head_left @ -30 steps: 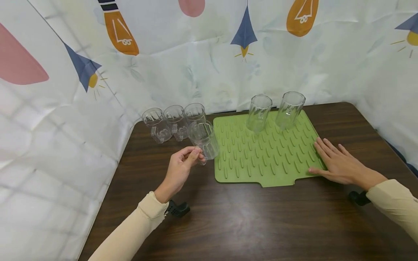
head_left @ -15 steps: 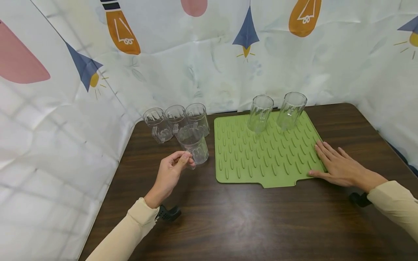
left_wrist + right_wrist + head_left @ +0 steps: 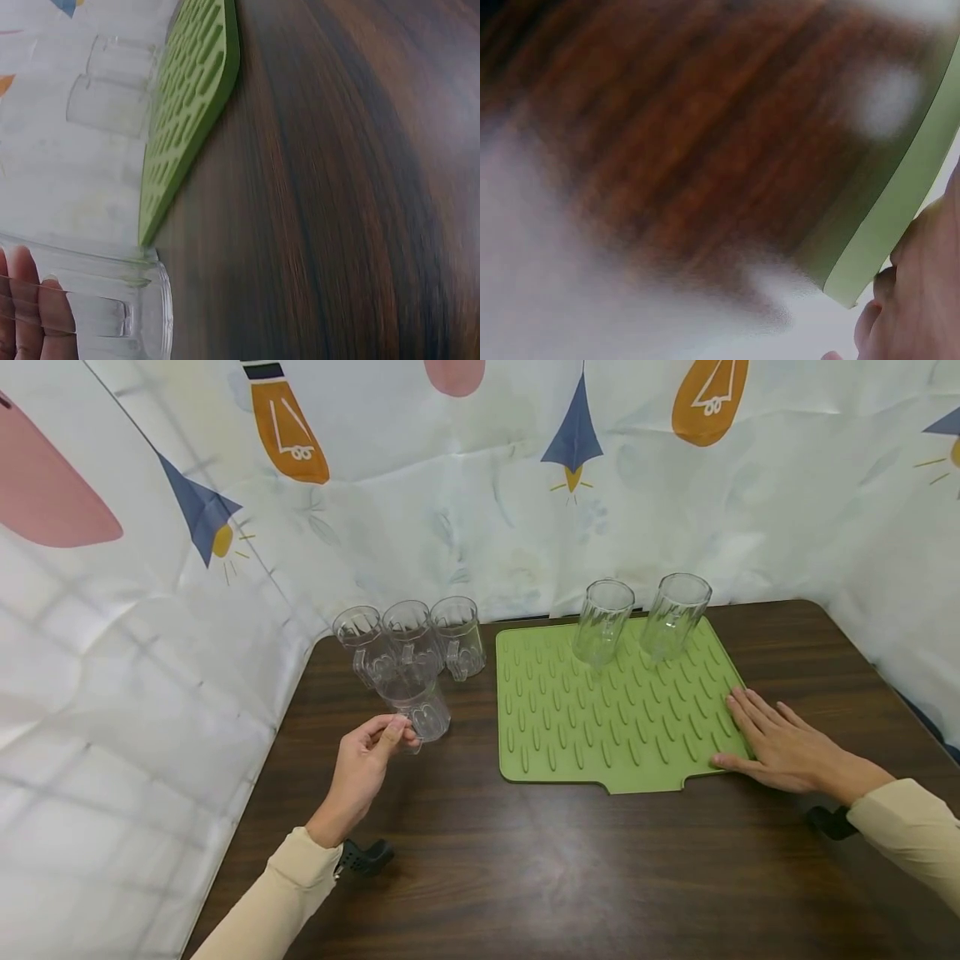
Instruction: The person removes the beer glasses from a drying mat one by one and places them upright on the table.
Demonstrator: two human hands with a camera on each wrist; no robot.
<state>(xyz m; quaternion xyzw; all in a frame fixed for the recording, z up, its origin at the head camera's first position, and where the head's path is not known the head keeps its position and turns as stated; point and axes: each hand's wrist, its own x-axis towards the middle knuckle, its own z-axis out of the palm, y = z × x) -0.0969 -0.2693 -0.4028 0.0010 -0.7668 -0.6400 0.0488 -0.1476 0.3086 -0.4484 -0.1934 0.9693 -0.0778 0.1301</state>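
Note:
My left hand (image 3: 366,758) pinches the handle of a clear glass mug (image 3: 426,713), which stands upright left of the green drying mat. In the left wrist view, fingers (image 3: 26,300) show behind that mug's clear wall (image 3: 112,315). My right hand (image 3: 780,743) lies flat with spread fingers on the right edge of the green mat (image 3: 600,727). In the right wrist view, the right hand (image 3: 919,292) touches the mat's edge (image 3: 892,217). Two glass mugs, one (image 3: 602,625) beside the other (image 3: 675,617), stand at the back of the mat.
A row of three clear mugs, left (image 3: 367,643), middle (image 3: 414,635) and right (image 3: 459,639), stands at the table's back left, close behind the held mug. Patterned white cloth (image 3: 480,485) hangs behind and left of the dark wooden table (image 3: 525,877).
My left hand has moved left with the mug, away from the mat's left edge and in front of the row of mugs. The right hand stays on the mat.

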